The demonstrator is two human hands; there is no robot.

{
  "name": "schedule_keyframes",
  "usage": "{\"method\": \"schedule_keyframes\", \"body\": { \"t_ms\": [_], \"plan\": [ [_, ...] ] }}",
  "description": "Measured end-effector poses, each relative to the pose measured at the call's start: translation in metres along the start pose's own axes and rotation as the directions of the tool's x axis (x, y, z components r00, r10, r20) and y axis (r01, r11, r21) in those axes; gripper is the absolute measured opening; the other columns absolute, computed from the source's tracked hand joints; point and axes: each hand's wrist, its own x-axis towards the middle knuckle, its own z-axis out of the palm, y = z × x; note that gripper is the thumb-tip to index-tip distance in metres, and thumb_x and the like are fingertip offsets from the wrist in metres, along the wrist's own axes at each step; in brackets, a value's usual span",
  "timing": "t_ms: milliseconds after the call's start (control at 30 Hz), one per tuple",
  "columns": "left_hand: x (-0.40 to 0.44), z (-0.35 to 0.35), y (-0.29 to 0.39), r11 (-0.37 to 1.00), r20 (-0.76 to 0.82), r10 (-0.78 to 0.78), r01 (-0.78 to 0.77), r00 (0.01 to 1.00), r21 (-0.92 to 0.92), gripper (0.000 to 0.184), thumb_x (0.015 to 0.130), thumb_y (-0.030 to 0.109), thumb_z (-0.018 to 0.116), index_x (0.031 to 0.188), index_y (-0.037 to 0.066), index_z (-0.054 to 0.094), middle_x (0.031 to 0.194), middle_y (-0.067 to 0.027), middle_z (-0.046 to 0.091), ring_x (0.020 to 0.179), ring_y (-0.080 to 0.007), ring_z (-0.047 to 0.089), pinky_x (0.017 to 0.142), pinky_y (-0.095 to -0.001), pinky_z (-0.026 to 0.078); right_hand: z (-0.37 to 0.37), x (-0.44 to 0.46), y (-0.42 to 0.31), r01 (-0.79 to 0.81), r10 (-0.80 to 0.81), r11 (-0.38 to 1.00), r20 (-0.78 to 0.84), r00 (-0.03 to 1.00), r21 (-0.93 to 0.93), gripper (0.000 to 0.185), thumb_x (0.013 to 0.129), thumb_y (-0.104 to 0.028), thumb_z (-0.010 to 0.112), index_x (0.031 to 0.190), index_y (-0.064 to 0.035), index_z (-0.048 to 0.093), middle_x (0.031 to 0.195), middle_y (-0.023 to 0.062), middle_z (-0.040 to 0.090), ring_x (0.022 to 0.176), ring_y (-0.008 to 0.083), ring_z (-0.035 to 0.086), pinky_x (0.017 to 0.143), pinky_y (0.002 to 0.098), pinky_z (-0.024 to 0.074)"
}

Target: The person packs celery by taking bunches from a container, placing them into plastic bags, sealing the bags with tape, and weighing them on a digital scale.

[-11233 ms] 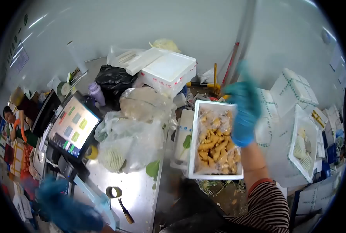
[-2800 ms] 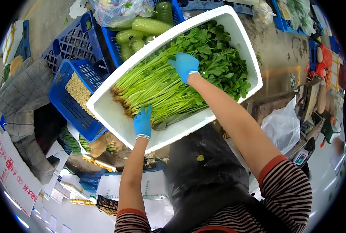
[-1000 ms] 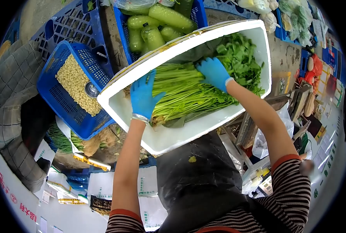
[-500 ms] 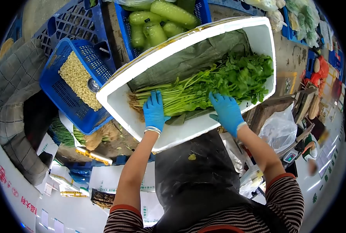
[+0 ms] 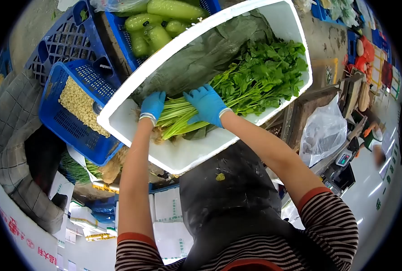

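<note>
A white foam box (image 5: 183,156) holds a bundle of leafy green celery (image 5: 259,81), its roots toward the left end and its leaves toward the right. A dark green sheet (image 5: 196,58) lines the far side of the box. My left hand (image 5: 153,106), in a blue glove, is closed around the stalks near the root end. My right hand (image 5: 206,105), also gloved in blue, lies over the middle of the stalks with its fingers apart, touching them.
Left of the box stands a blue basket (image 5: 56,117) of pale beans (image 5: 81,106). Behind are a blue crate of green gourds (image 5: 158,36) and a blue pallet (image 5: 70,43). A clear plastic bag (image 5: 322,131) lies right. Someone's checked sleeve (image 5: 11,122) shows far left.
Both hands have moved from the near edge onto the stalks, the left toward the roots and the right leftward. The bundle is gathered more tightly at its root end.
</note>
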Motion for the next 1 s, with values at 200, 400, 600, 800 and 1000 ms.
{"method": "schedule_keyframes", "body": {
  "t_ms": [200, 400, 600, 800, 1000],
  "plan": [
    [0.005, 0.009, 0.006, 0.983, 0.124, -0.093, 0.072, 0.988, 0.168, 0.055, 0.101, 0.045, 0.034, 0.099, 0.003, 0.068, 0.104, -0.0242, 0.066, 0.095, -0.0424, 0.062, 0.087, -0.051, 0.048, -0.03, -0.095, -0.071, -0.317, 0.471, -0.201, 0.375, 0.798, 0.927, 0.057, 0.09, -0.039, 0.066, 0.134, -0.0051, 0.052, 0.124, 0.0096, 0.059, 0.114, 0.0195, 0.055, 0.097, 0.0355, 0.0441],
    [0.014, 0.011, -0.002, 0.989, 0.214, -0.072, 0.042, 0.974, 0.142, 0.06, 0.1, 0.048, 0.029, 0.107, 0.002, 0.067, 0.113, -0.0245, 0.063, 0.103, -0.043, 0.059, 0.093, -0.0504, 0.045, 0.107, -0.067, -0.099, -0.17, 0.306, -0.808, 0.648, 0.698, 0.564, 0.047, 0.091, -0.037, 0.067, 0.125, -0.0061, 0.056, 0.118, 0.0028, 0.06, 0.104, 0.0104, 0.055, 0.089, 0.0261, 0.0444],
    [0.01, 0.027, -0.013, 0.995, 0.39, -0.05, 0.013, 0.919, 0.098, 0.065, 0.1, 0.051, 0.027, 0.113, -0.001, 0.064, 0.119, -0.0281, 0.06, 0.11, -0.0464, 0.056, 0.099, -0.0481, 0.041, 0.095, -0.021, -0.113, 0.241, 0.56, -0.783, 0.484, 0.672, 0.573, 0.046, 0.091, -0.023, 0.07, 0.129, -0.0018, 0.054, 0.123, 0.0033, 0.058, 0.109, 0.0132, 0.054, 0.093, 0.0279, 0.0454],
    [-0.035, -0.006, 0.022, 0.993, 0.606, -0.081, 0.008, 0.791, 0.122, 0.068, 0.101, 0.05, 0.026, 0.111, -0.005, 0.064, 0.115, -0.034, 0.058, 0.109, -0.0494, 0.054, 0.098, -0.0468, 0.042, 0.065, -0.053, -0.1, 0.106, 0.413, -0.808, 0.43, 0.803, 0.579, 0.047, 0.095, -0.023, 0.064, 0.136, -0.007, 0.048, 0.128, 0.0044, 0.055, 0.117, 0.0155, 0.052, 0.101, 0.0334, 0.0445],
    [-0.097, 0.005, 0.049, 0.75, 0.592, 0.243, 0.237, 0.769, -0.617, 0.07, 0.101, 0.054, 0.036, 0.141, -0.003, 0.042, 0.142, -0.0239, 0.047, 0.131, -0.0298, 0.046, 0.109, -0.0359, 0.036, 0.002, -0.118, -0.093, -0.039, 0.363, -0.804, 0.542, 0.757, 0.593, 0.049, 0.099, -0.028, 0.056, 0.14, -0.004, 0.044, 0.131, 0.0054, 0.055, 0.118, 0.0154, 0.052, 0.102, 0.0297, 0.0412]
  ]
}}
